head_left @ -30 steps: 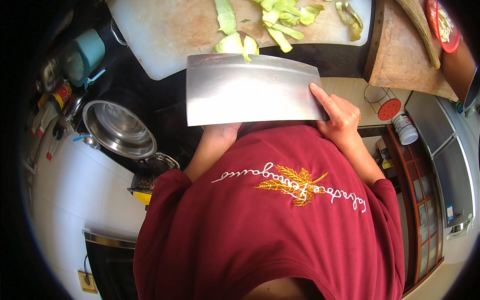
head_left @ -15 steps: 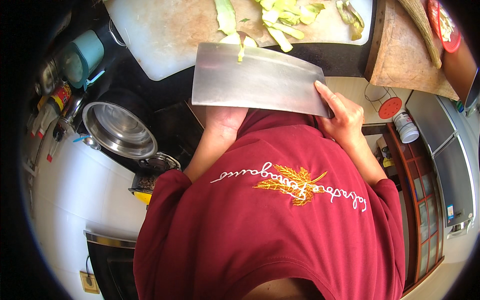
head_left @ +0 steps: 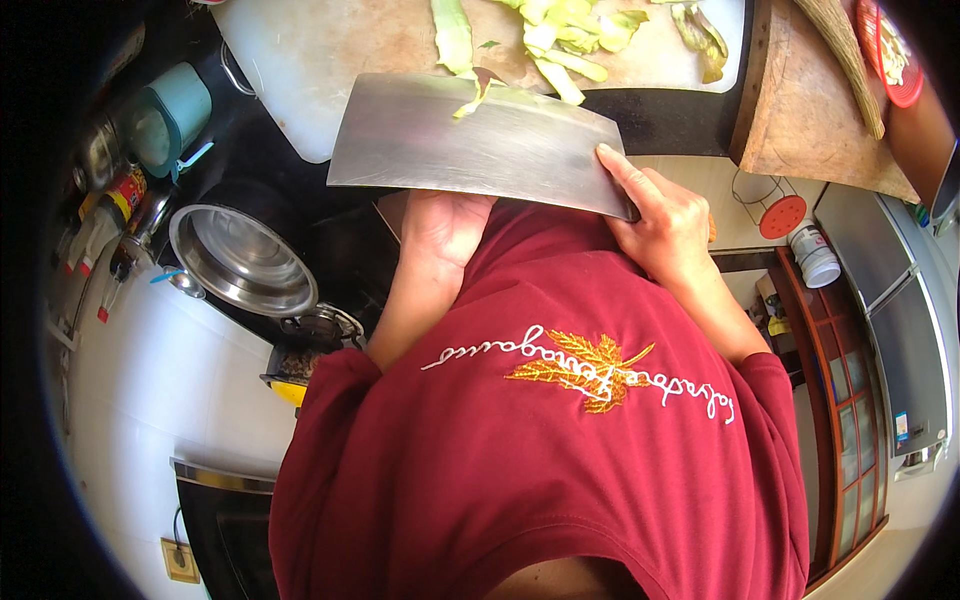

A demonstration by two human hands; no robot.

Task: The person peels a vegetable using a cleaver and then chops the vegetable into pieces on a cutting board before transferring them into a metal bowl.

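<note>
My right hand (head_left: 665, 212) is closed round the handle end of a wide cleaver (head_left: 470, 140), with one finger stretched along the blade. The blade lies nearly flat above my lap and spans the gap to the worktop. Behind its near edge, my left hand (head_left: 440, 225) shows only the palm side and wrist; its fingers and anything in them are hidden. A thin pale-green peel strip (head_left: 473, 100) curls over the blade's far edge. Beyond lies a white cutting board (head_left: 300, 60) bearing a long green peel (head_left: 452, 35) and a pile of pale-green peelings (head_left: 570, 40).
A steel pot (head_left: 243, 260) stands at left, near a teal container (head_left: 180, 110) and several bottles. To the right are a thick wooden board (head_left: 800, 110) with a long brown stick (head_left: 845, 60) on it and a red basket (head_left: 895, 60). A grey fridge (head_left: 890, 300) stands at far right.
The cleaver and my right hand have moved left and slightly away from me. The curled strip at the blade's far edge has shifted left. My left hand has risen slightly.
</note>
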